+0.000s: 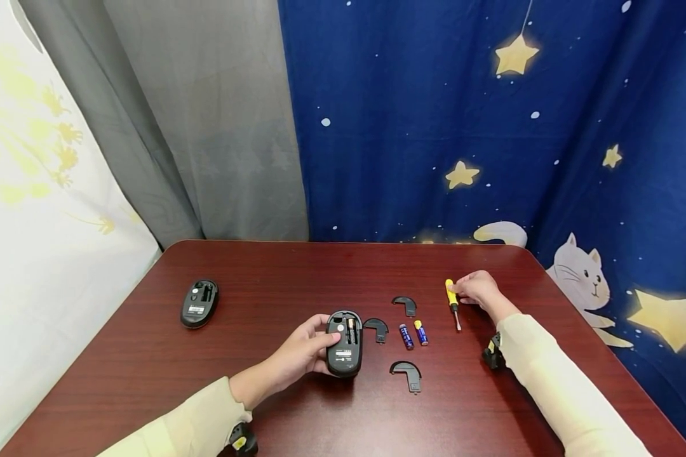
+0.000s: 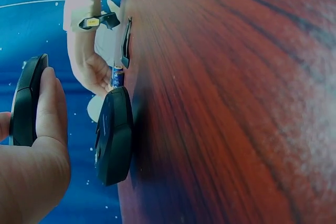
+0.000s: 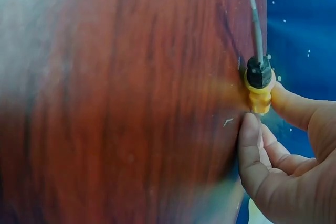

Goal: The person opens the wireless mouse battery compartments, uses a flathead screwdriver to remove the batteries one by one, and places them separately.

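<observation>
Sleeves in pale cream are seen entering from the bottom edge of the head view, a wrist camera strapped under each. Lowest loose part: a black curved cover piece [image 1: 408, 373], flat on the dark red table [image 1: 274, 266], lower centre of frame.

Left hand [image 1: 305, 350] is curled round the left side of an upturned black mouse [image 1: 344, 343], thumb laid on its underside; a battery is seated in the open bay. In the left wrist view the mouse [image 2: 25, 103] is gripped at the left edge, thumb [image 2: 50, 108] along it. A second dark mouse-shaped body [image 2: 113, 135] is seen resting against the table just beside it; which part this is cannot be told.

Just right of the held mouse: a second cover piece [image 1: 376, 328], then two blue batteries [image 1: 413, 334] side by side, not touching it. A third cover piece [image 1: 406, 304] lies slightly higher in frame.

Right hand [image 1: 477, 289], right of centre, is closed on the yellow handle of a small screwdriver [image 1: 452, 303]; shaft is pointed toward the bottom of the frame, lying on the table. Right wrist view: handle [image 3: 258, 90] is pinched between thumb and fingertips [image 3: 249, 129], at the table surface.

Hands are well apart, batteries between them.

Further left, alone: another black mouse [image 1: 199, 303], underside up, bay open.

Behind: grey curtain [image 1: 206, 127] upper left, blue star-and-cat cloth [image 1: 491, 127] upper right.
</observation>
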`<state>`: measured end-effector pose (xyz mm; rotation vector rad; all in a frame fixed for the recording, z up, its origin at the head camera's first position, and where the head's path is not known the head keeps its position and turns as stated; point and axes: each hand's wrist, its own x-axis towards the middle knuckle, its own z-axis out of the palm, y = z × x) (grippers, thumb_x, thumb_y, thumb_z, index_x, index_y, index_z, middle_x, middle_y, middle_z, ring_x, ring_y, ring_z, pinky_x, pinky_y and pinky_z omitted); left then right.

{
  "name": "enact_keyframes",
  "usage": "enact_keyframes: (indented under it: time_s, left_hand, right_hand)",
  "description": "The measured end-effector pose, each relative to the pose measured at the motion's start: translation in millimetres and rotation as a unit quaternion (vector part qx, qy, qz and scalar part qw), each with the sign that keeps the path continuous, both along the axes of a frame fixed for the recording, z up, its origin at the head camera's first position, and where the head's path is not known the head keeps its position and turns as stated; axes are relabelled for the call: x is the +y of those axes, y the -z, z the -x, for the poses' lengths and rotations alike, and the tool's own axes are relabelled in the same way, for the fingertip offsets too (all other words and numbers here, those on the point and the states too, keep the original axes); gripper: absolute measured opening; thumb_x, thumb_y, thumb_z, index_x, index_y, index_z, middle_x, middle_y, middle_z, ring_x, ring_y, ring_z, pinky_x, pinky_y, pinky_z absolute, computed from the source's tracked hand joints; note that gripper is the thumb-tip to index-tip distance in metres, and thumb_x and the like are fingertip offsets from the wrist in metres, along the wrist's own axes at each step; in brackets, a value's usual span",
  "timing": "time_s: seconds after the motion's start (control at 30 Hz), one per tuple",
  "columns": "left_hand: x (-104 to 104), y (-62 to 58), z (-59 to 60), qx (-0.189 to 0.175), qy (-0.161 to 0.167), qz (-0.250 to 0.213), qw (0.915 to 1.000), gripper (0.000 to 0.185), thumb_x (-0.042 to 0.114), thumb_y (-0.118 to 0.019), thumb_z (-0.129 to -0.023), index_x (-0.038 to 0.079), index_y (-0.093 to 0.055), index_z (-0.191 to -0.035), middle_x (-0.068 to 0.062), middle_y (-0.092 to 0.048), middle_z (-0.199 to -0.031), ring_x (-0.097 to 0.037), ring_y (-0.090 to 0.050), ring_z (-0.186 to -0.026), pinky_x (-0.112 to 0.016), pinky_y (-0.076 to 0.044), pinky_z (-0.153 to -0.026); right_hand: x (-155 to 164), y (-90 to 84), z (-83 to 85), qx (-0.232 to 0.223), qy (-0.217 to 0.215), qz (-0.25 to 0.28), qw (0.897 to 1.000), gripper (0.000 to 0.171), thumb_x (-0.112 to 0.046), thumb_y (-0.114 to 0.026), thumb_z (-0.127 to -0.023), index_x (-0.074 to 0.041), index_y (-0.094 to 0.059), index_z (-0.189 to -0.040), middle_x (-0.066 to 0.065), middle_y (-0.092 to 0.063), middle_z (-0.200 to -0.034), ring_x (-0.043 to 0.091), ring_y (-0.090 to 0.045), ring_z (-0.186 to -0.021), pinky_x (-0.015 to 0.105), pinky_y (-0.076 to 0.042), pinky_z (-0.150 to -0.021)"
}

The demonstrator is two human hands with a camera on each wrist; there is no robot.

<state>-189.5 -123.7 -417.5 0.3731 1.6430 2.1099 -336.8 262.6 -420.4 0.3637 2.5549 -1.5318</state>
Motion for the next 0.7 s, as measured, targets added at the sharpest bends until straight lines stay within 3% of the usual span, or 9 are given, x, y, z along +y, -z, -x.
enact_keyframes:
  time_s: [0.37, 0.7]
  left_hand:
    - [-2.4, 0.7, 0.3, -0.001, -0.003, 0.000, 1.0000, 0.038, 0.012, -0.054, -0.097, -0.002, -0.036, -0.127, -0.016, -0.061, -0.110, -0.029, -0.068, -0.088, -0.050, -0.057, -0.073]
    - [-3.2, 2.1, 0.6, -0.002, -0.008, 0.000, 1.0000, 0.039, 0.011, -0.054, -0.096, -0.004, -0.035, -0.127, -0.016, -0.061, -0.110, -0.030, -0.068, -0.088, -0.051, -0.057, -0.073]
  right_hand:
    - [-9.1, 1.4, 6.7, 0.004, 0.017, -0.048, 0.999, 0.025, -0.008, -0.075, -0.083, 0.010, -0.066, -0.099, 0.006, -0.062, -0.075, 0.010, -0.060, -0.062, 0.024, -0.057, -0.059]
    - [-10.8, 2.6, 8.7, 0.003, 0.028, -0.044, 0.999, 0.025, -0.003, -0.075, -0.079, 0.011, -0.065, -0.098, 0.008, -0.063, -0.074, 0.011, -0.061, -0.058, 0.025, -0.057, -0.059]
